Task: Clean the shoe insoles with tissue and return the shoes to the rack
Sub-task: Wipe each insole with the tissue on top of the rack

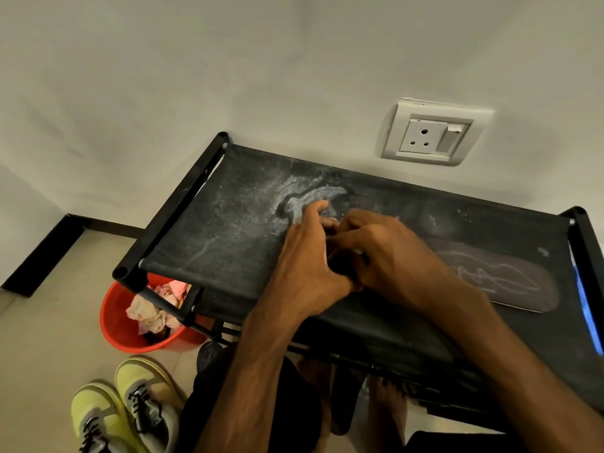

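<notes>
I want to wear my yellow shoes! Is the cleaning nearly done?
Not yet. Crumpled tissues sit in the red bucket, so some wiping looks done. Now the left hand and right hand meet on the dusty rack top; what they hold is hidden. One insole lies beside them. Left to do: the yellow sneakers stand on the floor, not on the rack.
</notes>
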`<state>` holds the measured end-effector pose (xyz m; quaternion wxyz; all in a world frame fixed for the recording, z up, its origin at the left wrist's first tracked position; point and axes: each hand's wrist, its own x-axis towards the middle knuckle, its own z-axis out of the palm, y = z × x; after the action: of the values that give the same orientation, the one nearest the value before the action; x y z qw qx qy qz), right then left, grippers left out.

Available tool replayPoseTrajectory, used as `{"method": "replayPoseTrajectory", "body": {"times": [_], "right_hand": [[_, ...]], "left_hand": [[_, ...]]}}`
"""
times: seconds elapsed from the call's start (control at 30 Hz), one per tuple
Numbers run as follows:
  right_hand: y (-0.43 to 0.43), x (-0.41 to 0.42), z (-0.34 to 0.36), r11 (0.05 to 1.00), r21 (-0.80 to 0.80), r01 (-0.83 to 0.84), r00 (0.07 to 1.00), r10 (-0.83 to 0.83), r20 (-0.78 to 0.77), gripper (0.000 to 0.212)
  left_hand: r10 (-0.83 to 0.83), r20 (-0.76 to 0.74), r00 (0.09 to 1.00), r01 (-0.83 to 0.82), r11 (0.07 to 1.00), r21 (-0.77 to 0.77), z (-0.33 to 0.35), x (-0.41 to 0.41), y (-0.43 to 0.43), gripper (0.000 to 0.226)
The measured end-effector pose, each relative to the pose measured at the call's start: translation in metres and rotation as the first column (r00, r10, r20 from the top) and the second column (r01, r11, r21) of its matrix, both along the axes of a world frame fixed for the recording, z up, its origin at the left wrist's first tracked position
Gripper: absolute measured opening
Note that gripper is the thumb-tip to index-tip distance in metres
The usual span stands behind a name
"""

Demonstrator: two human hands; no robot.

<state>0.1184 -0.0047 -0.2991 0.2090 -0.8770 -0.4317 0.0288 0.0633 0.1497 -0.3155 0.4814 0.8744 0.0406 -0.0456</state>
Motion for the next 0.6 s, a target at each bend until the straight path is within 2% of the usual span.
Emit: {"method": "replayPoseTrajectory", "body": {"times": [0.27, 0.37, 0.5, 0.6], "right_hand": [[-0.019, 0.022, 0.001, 0.986, 0.063, 0.153, 0.988, -0.155, 0.026, 0.023], [-0.015, 0.014, 0.002, 0.994, 0.019, 0.107, 0.994, -0.107, 0.023, 0.021], [-0.01, 0.002, 0.005, 1.0, 0.005, -0.016, 0.997, 0.017, -0.081, 0.025], [-0.015, 0.007, 0.005, 1.0, 0.024, -0.018, 0.992, 0.021, -0.122, 0.027]], "left_hand": [[0.007, 0.001, 1.0, -0.007, 1.0, 0.008, -0.001, 0.0, 0.0, 0.118], [0.009, -0.003, 1.0, -0.009, 1.0, 0.002, -0.002, 0.0, -0.001, 0.118], [0.015, 0.017, 1.0, -0.016, 1.0, 0.005, -0.002, 0.001, -0.001, 0.117], [0.022, 0.032, 0.999, -0.022, 1.0, 0.011, -0.003, 0.0, -0.001, 0.115]]}}
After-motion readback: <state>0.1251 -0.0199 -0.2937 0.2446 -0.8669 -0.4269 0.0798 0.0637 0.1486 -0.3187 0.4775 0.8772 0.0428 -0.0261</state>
